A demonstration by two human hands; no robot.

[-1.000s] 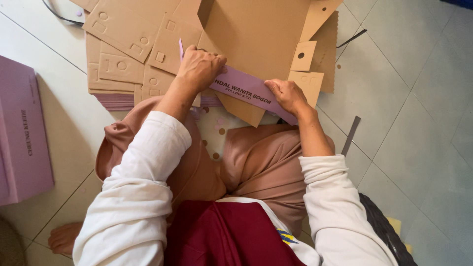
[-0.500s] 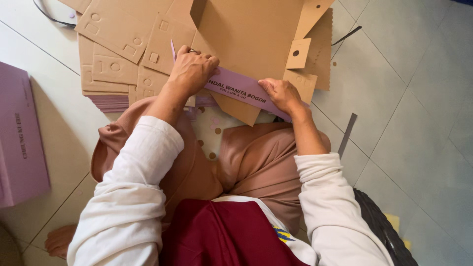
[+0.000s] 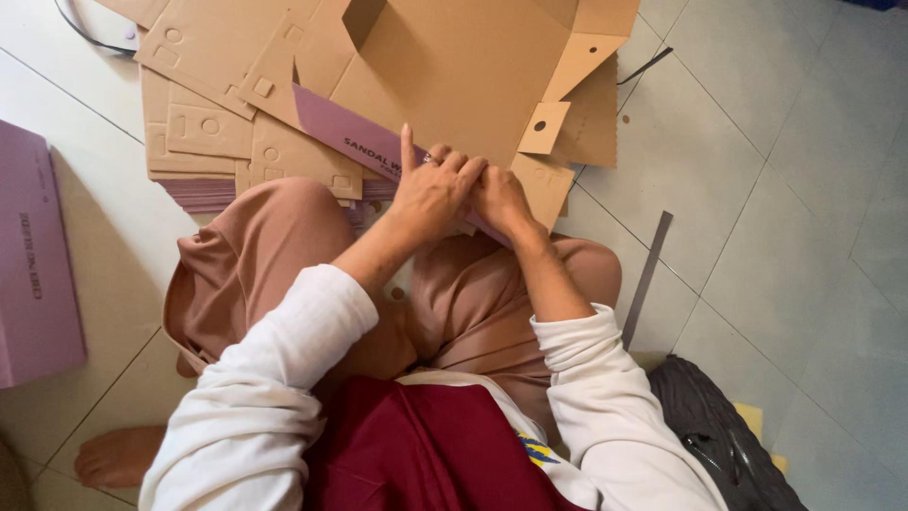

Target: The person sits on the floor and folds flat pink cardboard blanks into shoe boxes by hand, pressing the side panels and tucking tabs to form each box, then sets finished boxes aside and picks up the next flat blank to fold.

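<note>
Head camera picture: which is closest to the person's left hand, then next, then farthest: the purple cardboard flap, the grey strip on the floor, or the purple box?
From the left hand:
1. Purple cardboard flap: touching, under the fingers, running up-left.
2. Grey strip: on the tiles, off to the right past the knee.
3. Purple box: at the far left edge.

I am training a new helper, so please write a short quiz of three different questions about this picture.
1. True or false: both hands press on the flat cardboard box blank.
2. What lies on the tiles to the person's left? A) a purple box B) a metal bucket C) a green bottle
3. Fill in: the printed flap under the hands is ____ in colour.

Key
1. True: the left hand and right hand meet on the purple flap.
2. A: the purple box.
3. Purple.
</note>
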